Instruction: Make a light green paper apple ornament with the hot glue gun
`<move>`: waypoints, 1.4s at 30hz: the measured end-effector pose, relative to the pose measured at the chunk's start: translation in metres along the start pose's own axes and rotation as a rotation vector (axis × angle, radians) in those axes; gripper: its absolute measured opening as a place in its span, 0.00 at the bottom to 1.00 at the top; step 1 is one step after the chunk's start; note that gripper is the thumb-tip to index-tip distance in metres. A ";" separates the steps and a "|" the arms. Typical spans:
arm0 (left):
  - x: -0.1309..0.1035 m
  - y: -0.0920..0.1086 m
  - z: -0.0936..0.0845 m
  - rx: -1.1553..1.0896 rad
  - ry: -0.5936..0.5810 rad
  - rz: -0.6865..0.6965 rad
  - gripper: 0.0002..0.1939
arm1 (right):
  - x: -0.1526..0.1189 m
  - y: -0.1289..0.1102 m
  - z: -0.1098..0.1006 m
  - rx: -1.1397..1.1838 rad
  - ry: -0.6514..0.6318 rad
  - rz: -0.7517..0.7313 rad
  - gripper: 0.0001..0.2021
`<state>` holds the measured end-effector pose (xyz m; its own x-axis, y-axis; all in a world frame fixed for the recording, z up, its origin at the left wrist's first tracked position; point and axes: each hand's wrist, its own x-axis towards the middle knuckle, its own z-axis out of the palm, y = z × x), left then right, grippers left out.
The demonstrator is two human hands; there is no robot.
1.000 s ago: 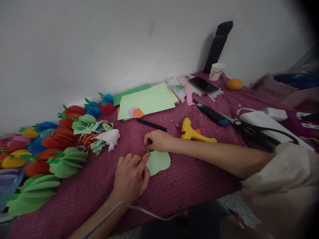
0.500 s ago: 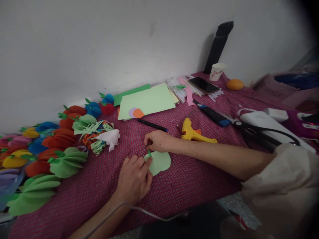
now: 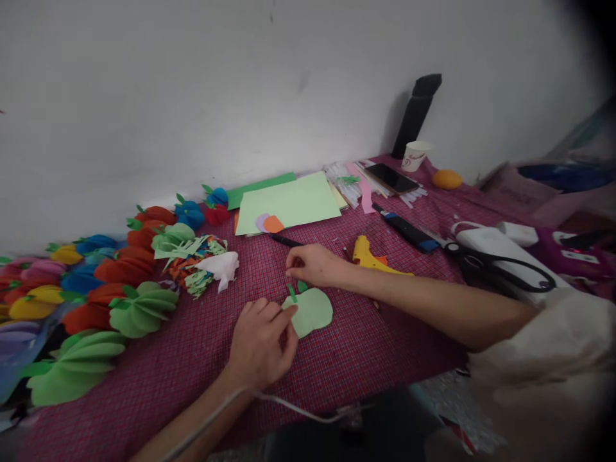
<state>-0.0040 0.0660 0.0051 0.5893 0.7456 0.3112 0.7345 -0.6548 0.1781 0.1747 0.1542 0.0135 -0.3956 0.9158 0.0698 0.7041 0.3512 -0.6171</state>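
Note:
A light green paper shape [image 3: 314,312] lies flat on the checked cloth, with a darker green strip [image 3: 292,293] standing out at its top left and a small green leaf piece [image 3: 302,286] at its top edge. My left hand [image 3: 264,340] rests at the shape's left side, its index fingertip on the paper near the strip and the other fingers loosely bent on the cloth. Just above the shape is my right hand [image 3: 308,263], thumb and fingertips pressed together. Whatever may be between those fingertips is too small to make out.
Folded paper pumpkins [image 3: 129,266] and paper scraps [image 3: 197,260] fill the left. Behind lie green sheets [image 3: 289,205] and a black pen [image 3: 285,240]. A yellow glue gun [image 3: 366,255], a cutter [image 3: 409,231], scissors [image 3: 486,260], a phone [image 3: 392,178] and a cup [image 3: 414,156] are rightward.
My right hand has lifted off the strip and moved slightly up, uncovering the strip and the small leaf piece. My left hand stays on the paper. The camera view has shifted slightly.

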 end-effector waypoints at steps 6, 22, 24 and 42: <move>0.008 -0.024 -0.008 -0.430 0.244 -0.267 0.08 | -0.036 -0.005 -0.061 0.035 0.199 -0.027 0.05; 0.009 -0.018 -0.001 -0.188 -0.018 -0.086 0.13 | -0.136 0.005 -0.057 -0.176 0.154 0.015 0.07; 0.009 -0.020 0.001 -0.132 -0.021 -0.057 0.16 | -0.140 0.012 -0.057 -0.296 0.171 -0.007 0.08; 0.013 -0.029 0.007 -0.141 -0.135 0.033 0.26 | -0.121 0.057 -0.048 -0.598 0.048 0.161 0.23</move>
<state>-0.0155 0.0959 -0.0024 0.6592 0.7268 0.1929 0.6649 -0.6833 0.3017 0.2905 0.0730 0.0074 -0.2403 0.9691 0.0560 0.9666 0.2442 -0.0775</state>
